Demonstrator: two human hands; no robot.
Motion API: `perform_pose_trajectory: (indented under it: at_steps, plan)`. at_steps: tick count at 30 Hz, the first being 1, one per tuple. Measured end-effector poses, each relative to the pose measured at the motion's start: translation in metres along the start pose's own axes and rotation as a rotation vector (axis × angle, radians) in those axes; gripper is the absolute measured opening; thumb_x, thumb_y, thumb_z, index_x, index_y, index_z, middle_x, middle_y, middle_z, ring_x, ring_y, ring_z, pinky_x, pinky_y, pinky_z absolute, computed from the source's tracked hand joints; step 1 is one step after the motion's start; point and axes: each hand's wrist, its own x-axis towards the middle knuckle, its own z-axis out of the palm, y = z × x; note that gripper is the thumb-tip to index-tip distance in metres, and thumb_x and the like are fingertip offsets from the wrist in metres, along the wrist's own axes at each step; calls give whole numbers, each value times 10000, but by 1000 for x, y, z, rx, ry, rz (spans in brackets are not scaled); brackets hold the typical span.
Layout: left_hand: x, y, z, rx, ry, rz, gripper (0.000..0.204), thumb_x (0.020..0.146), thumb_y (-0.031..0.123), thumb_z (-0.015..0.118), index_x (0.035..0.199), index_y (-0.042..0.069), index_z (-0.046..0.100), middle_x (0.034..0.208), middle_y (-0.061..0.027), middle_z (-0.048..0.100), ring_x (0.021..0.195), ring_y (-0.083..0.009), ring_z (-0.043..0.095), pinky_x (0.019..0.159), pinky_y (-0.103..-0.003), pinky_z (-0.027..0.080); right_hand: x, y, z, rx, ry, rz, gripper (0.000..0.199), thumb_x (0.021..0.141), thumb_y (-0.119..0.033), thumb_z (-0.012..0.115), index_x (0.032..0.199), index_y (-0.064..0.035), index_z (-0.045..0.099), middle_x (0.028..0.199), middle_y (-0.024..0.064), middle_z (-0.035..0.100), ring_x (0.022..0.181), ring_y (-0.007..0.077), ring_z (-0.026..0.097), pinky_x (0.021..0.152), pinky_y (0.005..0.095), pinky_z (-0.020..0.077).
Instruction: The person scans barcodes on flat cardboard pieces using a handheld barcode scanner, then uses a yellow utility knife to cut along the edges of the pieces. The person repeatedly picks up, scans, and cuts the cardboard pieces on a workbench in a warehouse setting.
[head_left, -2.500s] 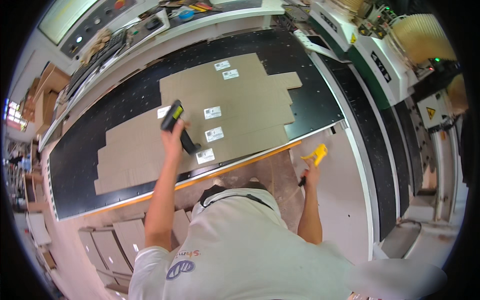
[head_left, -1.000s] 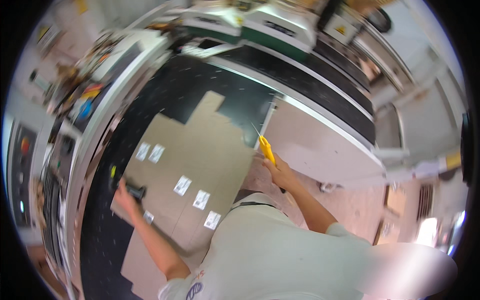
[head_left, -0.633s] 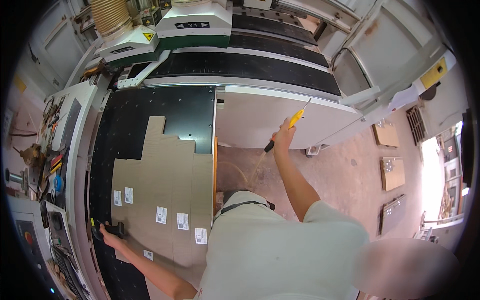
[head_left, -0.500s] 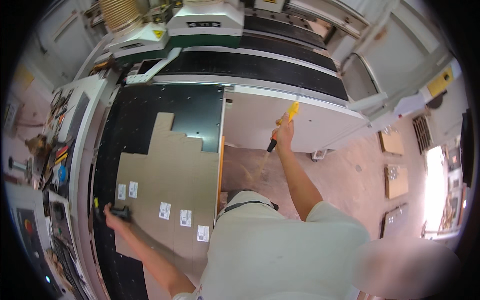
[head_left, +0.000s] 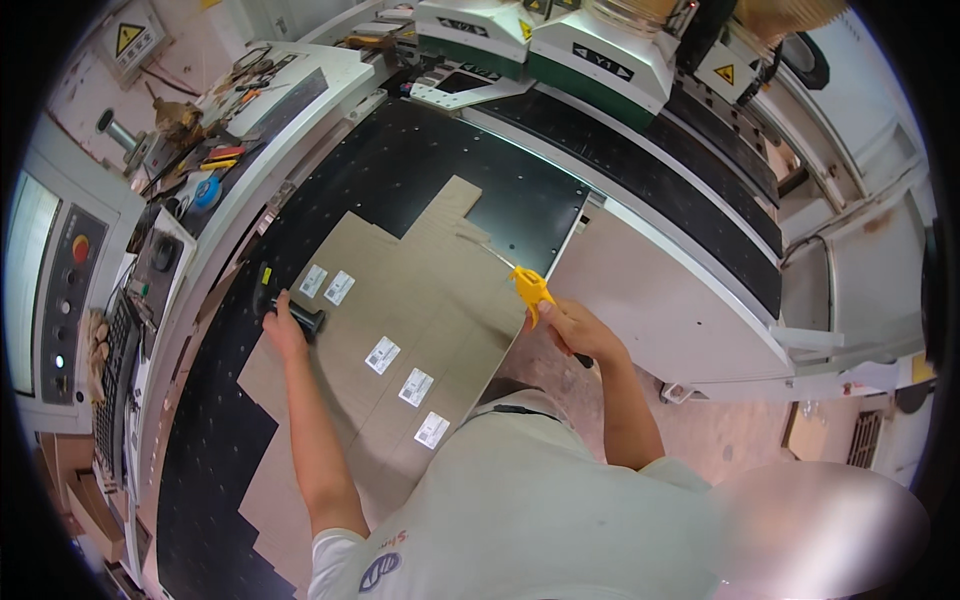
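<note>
- Left hand (head_left: 283,322) clenched around a black handheld scanner (head_left: 290,313), resting on the labelled brown board (head_left: 440,300) lying on the black machine bed (head_left: 400,170)
- Right hand (head_left: 580,333) grips a yellow air gun (head_left: 530,288) over the board's right edge

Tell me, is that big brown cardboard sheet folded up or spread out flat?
Spread flat: the cardboard sheet lies open on the black machine bed, with white labels facing up.

The person's torso is covering the near end of the brown panel (head_left: 400,320), and the left hand (head_left: 285,330) is hiding most of the black handheld device (head_left: 290,312). The white labels (head_left: 382,354) are showing print too small to make out. At the right hand (head_left: 580,330), the fingers are wrapping the lower grip of the yellow air gun (head_left: 530,288).
</note>
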Motion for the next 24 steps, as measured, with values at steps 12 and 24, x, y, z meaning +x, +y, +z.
perform_pose_trajectory:
  at_steps: [12, 24]
  plan:
    - [-3, 4, -1, 119, 8, 8, 511, 881, 387, 758, 819, -113, 676, 787, -145, 697, 733, -210, 632, 730, -384, 516, 54, 52, 0, -142, 709, -54, 492, 1094, -492, 459, 1054, -31, 628, 819, 106, 618, 726, 226, 586, 681, 375, 469]
    - [-7, 3, -3, -55, -14, 10, 422, 902, 327, 754, 773, -66, 668, 755, -75, 659, 686, -163, 565, 650, -396, 478, 118, 184, -21, 38, 1120, -76, 431, 1094, -395, 490, 978, -62, 736, 773, 86, 703, 461, 164, 544, 442, 324, 430]
